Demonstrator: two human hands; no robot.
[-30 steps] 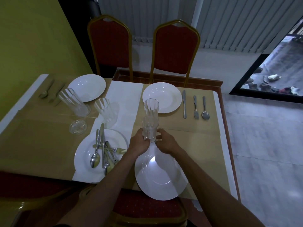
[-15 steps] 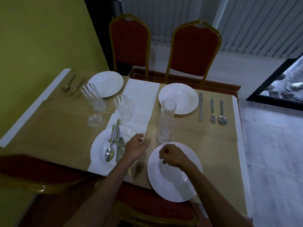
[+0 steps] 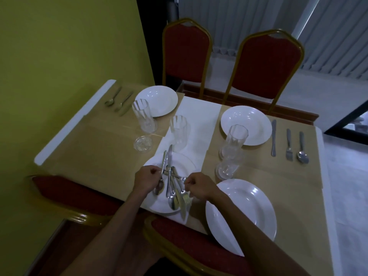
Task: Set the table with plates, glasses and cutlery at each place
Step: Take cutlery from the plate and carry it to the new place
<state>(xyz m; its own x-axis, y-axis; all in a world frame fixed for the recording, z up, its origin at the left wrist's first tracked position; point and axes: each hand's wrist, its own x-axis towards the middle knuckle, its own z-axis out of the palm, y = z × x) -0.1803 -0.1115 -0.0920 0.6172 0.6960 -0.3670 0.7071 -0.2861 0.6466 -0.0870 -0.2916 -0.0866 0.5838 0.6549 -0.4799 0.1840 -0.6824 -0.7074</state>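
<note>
Item 1, location of work: the cutlery pile (image 3: 172, 183) lies on the near-left plate (image 3: 190, 163), directly between my 2 hands and just ahead of me.

Item 2, hands: my left hand (image 3: 147, 179) has its fingers curled and pinches a handle on the left side of the pile. My right hand (image 3: 197, 185) is also curled, its fingertips at the pile's right side where 1 piece lies crosswise. I cannot tell whether it has hold of that piece.

Item 3, orientation: most pieces run lengthwise away from me, toward the far edge of the table (image 3: 75, 124). The 1 crosswise piece spans from hand to hand. The pieces overlap, so in my judgement each must be slid out along its own length, not lifted sideways.

Item 4, destination: the near-right plate (image 3: 245, 214) sits to the right of my right hand and has no cutlery beside it. The stacked glasses (image 3: 232, 152) stand just beyond its far rim. My right hand is the nearer one for carrying pieces across. In my judgement the glasses are the hazard on that path.
</note>
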